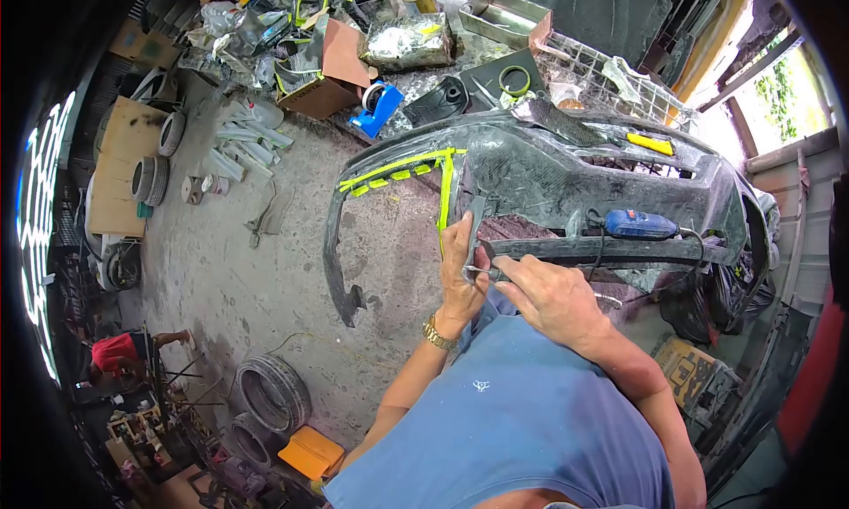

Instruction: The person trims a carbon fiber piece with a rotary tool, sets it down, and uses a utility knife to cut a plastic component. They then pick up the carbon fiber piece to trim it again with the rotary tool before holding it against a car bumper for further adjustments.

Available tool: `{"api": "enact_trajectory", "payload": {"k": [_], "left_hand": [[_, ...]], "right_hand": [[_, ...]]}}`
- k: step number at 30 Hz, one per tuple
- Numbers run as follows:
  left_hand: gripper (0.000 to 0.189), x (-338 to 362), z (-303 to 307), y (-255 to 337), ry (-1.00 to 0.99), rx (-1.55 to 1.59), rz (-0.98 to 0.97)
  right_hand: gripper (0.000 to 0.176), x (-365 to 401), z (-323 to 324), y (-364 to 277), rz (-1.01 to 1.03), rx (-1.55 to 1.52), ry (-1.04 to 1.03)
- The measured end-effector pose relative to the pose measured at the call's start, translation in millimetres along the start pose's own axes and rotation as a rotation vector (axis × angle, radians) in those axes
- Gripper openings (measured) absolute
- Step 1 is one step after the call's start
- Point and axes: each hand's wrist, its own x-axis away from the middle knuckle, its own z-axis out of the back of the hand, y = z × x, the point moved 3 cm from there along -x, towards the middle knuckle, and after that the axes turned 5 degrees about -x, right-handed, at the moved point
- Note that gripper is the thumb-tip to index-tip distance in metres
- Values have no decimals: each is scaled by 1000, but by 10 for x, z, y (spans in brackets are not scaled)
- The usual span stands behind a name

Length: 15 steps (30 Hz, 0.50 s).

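A large dark grey bumper-like panel lies across the view, with yellow-green tape along its left opening. My left hand, wearing a gold watch, is closed around a narrow grey piece at the panel's inner edge. From the right my right hand meets it, fingers pinched on a small thin metal tool whose shape is partly hidden. A blue power tool rests on the panel to the right, and a yellow-handled tool lies on its upper part.
Behind the panel, a cluttered worktop holds a cardboard box, a blue tape dispenser and a metal tray. Tires lie on the floor at lower left. A person in red is farther left. Black bags sit at right.
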Motion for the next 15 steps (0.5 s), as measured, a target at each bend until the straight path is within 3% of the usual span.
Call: {"api": "enact_trajectory", "payload": {"k": [3, 5, 15], "left_hand": [[72, 42, -17, -57, -19, 17, 91], [75, 50, -20, -88, -13, -125, 1], [71, 94, -64, -72, -58, -95, -26]], "right_hand": [[29, -20, -14, -13, 10, 34, -22], [31, -31, -24, -11, 43, 44, -15], [31, -14, 6, -10, 42, -33, -80]]}}
